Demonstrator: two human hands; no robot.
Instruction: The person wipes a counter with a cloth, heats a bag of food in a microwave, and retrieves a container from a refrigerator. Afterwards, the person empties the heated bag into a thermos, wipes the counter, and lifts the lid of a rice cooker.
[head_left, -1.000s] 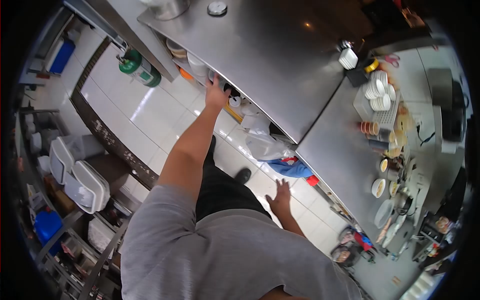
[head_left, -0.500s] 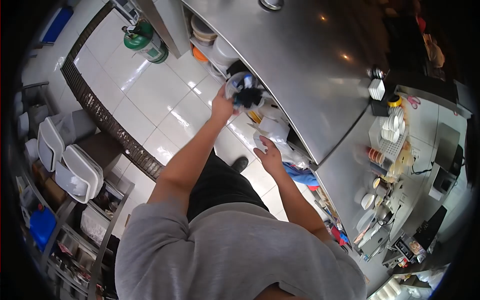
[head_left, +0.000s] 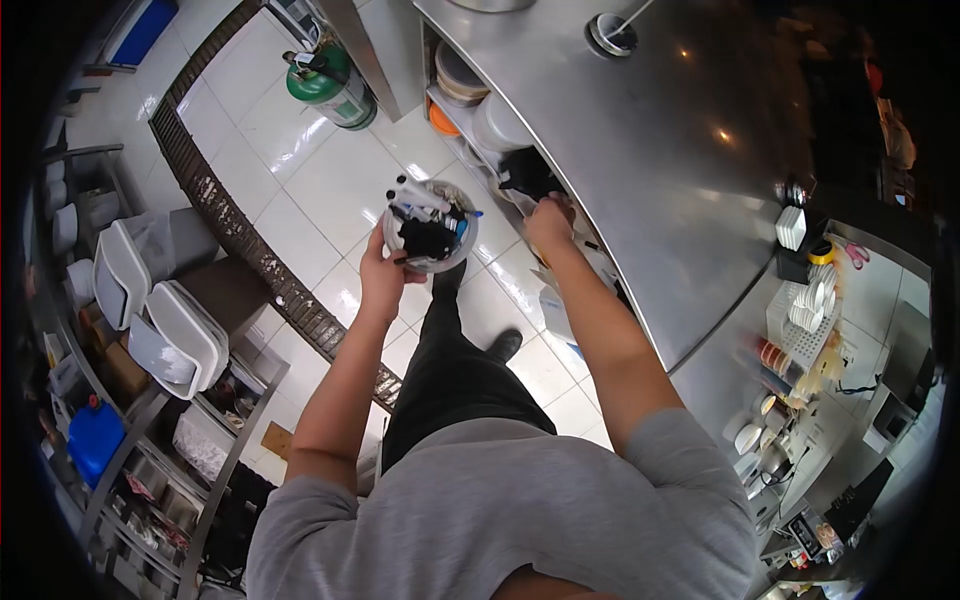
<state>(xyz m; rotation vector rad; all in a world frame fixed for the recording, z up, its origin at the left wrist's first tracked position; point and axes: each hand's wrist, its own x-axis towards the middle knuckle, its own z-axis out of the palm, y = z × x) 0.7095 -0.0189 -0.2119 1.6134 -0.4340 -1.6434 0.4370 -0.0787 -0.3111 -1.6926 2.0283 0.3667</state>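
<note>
Plastic tub (head_left: 440, 265) of markers (head_left: 425, 195) hangs above the white tiled floor (head_left: 305, 195), the left hand's (head_left: 380, 278) fingers cupping its side, presumably to keep it upright, while the right hand (head_left: 550, 225) meets the shelf under the steel counter (head_left: 640, 150), its fingers curled, on what I cannot tell.

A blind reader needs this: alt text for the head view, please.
A left hand holds a round translucent plastic tub of white pen-like sticks and black items above white floor tiles; the right hand is beside a shiny grey steel counter.
</note>
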